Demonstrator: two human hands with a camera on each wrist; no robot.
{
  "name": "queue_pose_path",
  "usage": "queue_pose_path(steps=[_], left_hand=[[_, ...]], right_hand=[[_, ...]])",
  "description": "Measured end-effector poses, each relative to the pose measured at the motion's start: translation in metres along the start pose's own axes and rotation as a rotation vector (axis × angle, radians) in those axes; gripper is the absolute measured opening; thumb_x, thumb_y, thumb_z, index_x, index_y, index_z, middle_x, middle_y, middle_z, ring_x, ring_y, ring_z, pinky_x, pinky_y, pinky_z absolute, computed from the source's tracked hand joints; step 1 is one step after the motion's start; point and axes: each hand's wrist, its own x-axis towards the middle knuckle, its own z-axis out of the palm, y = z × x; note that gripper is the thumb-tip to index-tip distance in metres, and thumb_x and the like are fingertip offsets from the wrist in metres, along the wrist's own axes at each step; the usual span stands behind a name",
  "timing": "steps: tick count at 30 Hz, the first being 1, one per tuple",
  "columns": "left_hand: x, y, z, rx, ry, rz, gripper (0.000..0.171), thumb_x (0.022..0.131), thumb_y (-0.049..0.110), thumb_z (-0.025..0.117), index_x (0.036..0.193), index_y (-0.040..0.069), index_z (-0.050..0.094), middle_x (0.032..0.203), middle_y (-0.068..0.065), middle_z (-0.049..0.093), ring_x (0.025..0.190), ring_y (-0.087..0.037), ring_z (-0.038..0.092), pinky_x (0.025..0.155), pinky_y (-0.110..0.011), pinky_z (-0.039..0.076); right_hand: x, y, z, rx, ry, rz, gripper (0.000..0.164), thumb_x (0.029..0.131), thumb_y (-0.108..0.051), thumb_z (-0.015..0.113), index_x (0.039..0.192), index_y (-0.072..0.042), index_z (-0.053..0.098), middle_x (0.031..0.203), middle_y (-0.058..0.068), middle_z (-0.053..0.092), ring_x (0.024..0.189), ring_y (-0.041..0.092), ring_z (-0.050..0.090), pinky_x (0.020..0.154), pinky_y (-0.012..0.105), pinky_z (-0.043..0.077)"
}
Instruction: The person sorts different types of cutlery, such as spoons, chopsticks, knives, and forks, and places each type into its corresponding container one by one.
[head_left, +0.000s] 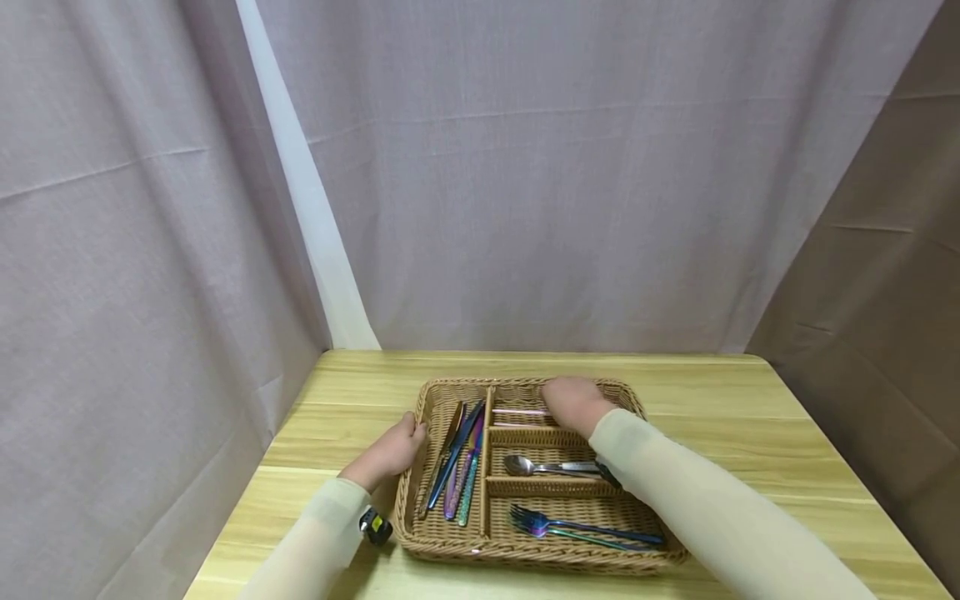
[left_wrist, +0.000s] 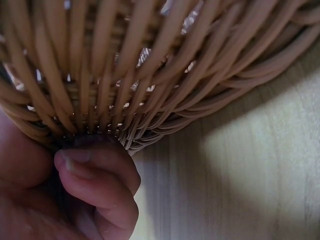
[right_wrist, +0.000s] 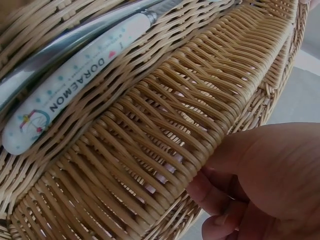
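Observation:
A wicker cutlery basket (head_left: 566,550) with several compartments stands on the table. My left hand (head_left: 395,450) grips its left side, and in the left wrist view the curled fingers (left_wrist: 100,185) lie against the wicker. My right hand (head_left: 576,402) reaches into the back right compartment, by two thin pink sticks (head_left: 519,412). The right wrist view shows that hand's bent fingers beside a woven divider (right_wrist: 150,160). Its fingertips are partly hidden, so whether they hold anything cannot be told.
Several knives (head_left: 457,467) lie in the left compartment. A spoon (head_left: 519,465) lies in the middle one, where a white-handled utensil (right_wrist: 75,82) also shows. Blue-purple forks (head_left: 532,522) lie in the front one. Grey curtains (head_left: 525,208) hang behind the wooden table (head_left: 750,417).

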Motion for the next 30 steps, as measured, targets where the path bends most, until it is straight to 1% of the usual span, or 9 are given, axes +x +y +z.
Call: queue_pose_path(steps=[6, 10, 13, 16, 18, 22, 24, 27, 30], left_hand=[[0.001, 0.0, 0.0, 0.003, 0.005, 0.004, 0.024, 0.119, 0.017, 0.039, 0.121, -0.005, 0.048, 0.111, -0.025, 0.06, 0.108, -0.038, 0.063, 0.099, -0.058, 0.056], [0.002, -0.001, 0.001, -0.004, 0.0, -0.005, 0.022, 0.119, 0.017, 0.039, 0.12, -0.004, 0.048, 0.109, -0.023, 0.059, 0.107, -0.037, 0.063, 0.096, -0.057, 0.057], [0.004, -0.001, 0.001, -0.005, -0.001, -0.009, 0.023, 0.119, 0.018, 0.038, 0.12, -0.003, 0.048, 0.109, -0.022, 0.059, 0.107, -0.036, 0.063, 0.096, -0.056, 0.057], [0.005, 0.0, 0.002, -0.007, -0.004, -0.007, 0.023, 0.119, 0.018, 0.038, 0.121, -0.003, 0.048, 0.11, -0.023, 0.059, 0.107, -0.036, 0.063, 0.095, -0.056, 0.057], [0.005, 0.0, 0.002, -0.007, -0.007, -0.01, 0.025, 0.12, 0.018, 0.038, 0.122, -0.004, 0.048, 0.112, -0.024, 0.06, 0.107, -0.037, 0.063, 0.095, -0.056, 0.057], [0.006, 0.001, 0.001, -0.009, -0.008, -0.015, 0.028, 0.119, 0.019, 0.038, 0.127, -0.006, 0.048, 0.117, -0.027, 0.061, 0.11, -0.038, 0.065, 0.096, -0.056, 0.059], [0.007, 0.001, 0.001, -0.01, -0.005, -0.019, 0.028, 0.119, 0.019, 0.038, 0.128, -0.006, 0.048, 0.119, -0.028, 0.061, 0.111, -0.038, 0.065, 0.097, -0.056, 0.059], [0.007, 0.001, 0.0, -0.001, -0.003, -0.023, 0.031, 0.12, 0.02, 0.037, 0.13, -0.007, 0.048, 0.12, -0.029, 0.061, 0.113, -0.04, 0.064, 0.098, -0.057, 0.058], [0.006, 0.001, -0.001, 0.003, -0.001, -0.022, 0.037, 0.12, 0.021, 0.037, 0.137, -0.011, 0.046, 0.13, -0.034, 0.06, 0.122, -0.044, 0.063, 0.105, -0.06, 0.056]], right_hand=[[-0.001, 0.001, 0.003, -0.003, 0.014, -0.014, 0.024, 0.098, 0.012, 0.067, 0.098, -0.011, 0.074, 0.091, 0.007, 0.073, 0.076, 0.021, 0.068, 0.066, 0.043, 0.063], [-0.001, 0.003, 0.004, 0.004, 0.018, -0.006, 0.026, 0.098, 0.012, 0.066, 0.094, -0.013, 0.073, 0.09, 0.006, 0.073, 0.072, 0.017, 0.063, 0.061, 0.039, 0.06], [-0.004, 0.006, 0.003, 0.04, 0.04, 0.005, 0.033, 0.098, 0.012, 0.063, 0.08, -0.016, 0.064, 0.078, 0.001, 0.064, 0.064, 0.014, 0.05, 0.052, 0.035, 0.05], [-0.013, 0.011, 0.0, 0.112, 0.079, 0.001, 0.036, 0.094, 0.013, 0.06, 0.073, -0.016, 0.055, 0.07, -0.001, 0.051, 0.061, 0.014, 0.037, 0.051, 0.032, 0.035], [-0.022, 0.017, -0.001, 0.164, 0.104, -0.005, 0.032, 0.094, 0.011, 0.061, 0.074, -0.014, 0.059, 0.073, 0.0, 0.056, 0.062, 0.012, 0.037, 0.054, 0.032, 0.032], [-0.041, 0.036, -0.002, 0.194, 0.161, -0.015, 0.022, 0.094, 0.005, 0.067, 0.087, -0.014, 0.077, 0.09, 0.0, 0.072, 0.069, 0.011, 0.054, 0.06, 0.035, 0.049], [-0.051, 0.047, -0.003, 0.202, 0.165, -0.008, 0.018, 0.098, 0.0, 0.068, 0.088, -0.012, 0.077, 0.087, 0.001, 0.07, 0.07, 0.014, 0.056, 0.063, 0.038, 0.051], [-0.066, 0.063, -0.008, 0.246, 0.168, 0.033, 0.01, 0.103, -0.009, 0.071, 0.1, -0.01, 0.08, 0.092, 0.001, 0.073, 0.074, 0.015, 0.062, 0.068, 0.042, 0.056], [-0.079, 0.076, -0.01, 0.295, 0.174, 0.093, 0.019, 0.105, -0.019, 0.073, 0.116, -0.005, 0.079, 0.093, 0.0, 0.075, 0.075, 0.014, 0.065, 0.072, 0.046, 0.059]])
